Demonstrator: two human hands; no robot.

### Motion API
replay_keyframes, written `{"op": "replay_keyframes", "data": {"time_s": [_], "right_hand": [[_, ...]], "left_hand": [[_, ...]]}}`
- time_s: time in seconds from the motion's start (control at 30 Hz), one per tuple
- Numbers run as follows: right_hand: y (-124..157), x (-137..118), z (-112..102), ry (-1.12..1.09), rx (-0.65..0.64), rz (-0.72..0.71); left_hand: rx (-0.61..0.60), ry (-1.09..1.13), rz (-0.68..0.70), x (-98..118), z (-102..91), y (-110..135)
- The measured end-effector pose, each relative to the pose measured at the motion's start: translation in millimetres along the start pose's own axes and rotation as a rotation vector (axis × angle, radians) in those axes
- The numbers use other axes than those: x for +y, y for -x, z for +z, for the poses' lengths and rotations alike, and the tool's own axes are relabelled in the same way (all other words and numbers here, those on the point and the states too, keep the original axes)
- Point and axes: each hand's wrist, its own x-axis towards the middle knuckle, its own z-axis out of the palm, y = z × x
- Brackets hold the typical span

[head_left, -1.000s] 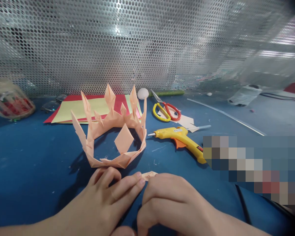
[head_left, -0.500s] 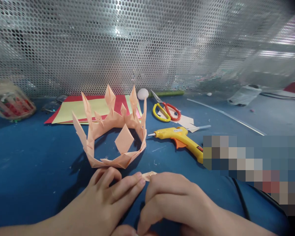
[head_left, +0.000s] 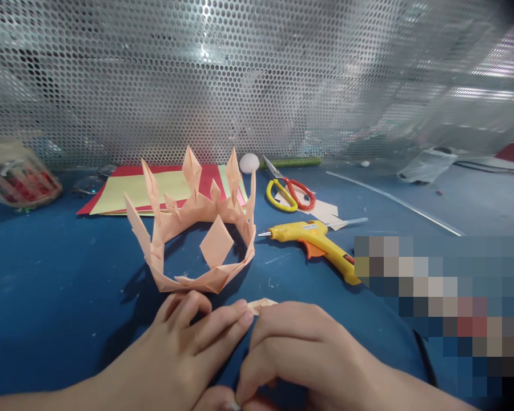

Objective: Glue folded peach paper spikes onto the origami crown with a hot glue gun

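A small folded piece of peach paper [head_left: 262, 306] lies low over the blue table, between my two hands. My left hand [head_left: 184, 342] touches its left end with the index and middle fingertips, and its thumb reaches the bottom edge of the view. Curled over the right part of the paper is my right hand [head_left: 304, 348], its fingertips meeting my left thumb; what they pinch down there is mostly hidden. Just beyond my left knuckles stands a peach paper crown [head_left: 188, 279] with pointed folded spikes and a flat diamond at its near side.
Right of the crown lies a yellow glue gun [head_left: 312, 237], nozzle towards it. Behind are scissors [head_left: 289, 194] with yellow and red handles, paper scraps [head_left: 325, 211] and coloured sheets [head_left: 149, 191]. A jar [head_left: 21, 177] is far left; a clear glue stick [head_left: 394, 202] lies right.
My right hand shifts very slightly at the fingertips near the bottom edge. The paper piece and my left hand stay almost where they were.
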Motion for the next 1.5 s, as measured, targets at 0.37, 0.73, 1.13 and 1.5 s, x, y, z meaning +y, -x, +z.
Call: {"op": "replay_keyframes", "data": {"time_s": [0.37,0.73,1.13,1.5], "right_hand": [[2,-2,8,-0.071,0.137,0.018],[-1,-1,7,-0.105,0.145,-0.009],[-1,-2,7,-0.114,0.183,0.056],[7,2,-22,-0.097,-0.188,-0.015]], "left_hand": [[0.015,0.009,-0.005,2,-2.0,-1],[0.024,0.043,0.005,1,-3.9,-3],[-0.071,0.080,-0.016,1,-6.2,-1],[-0.011,0.023,0.005,1,-12.0,-3]]}}
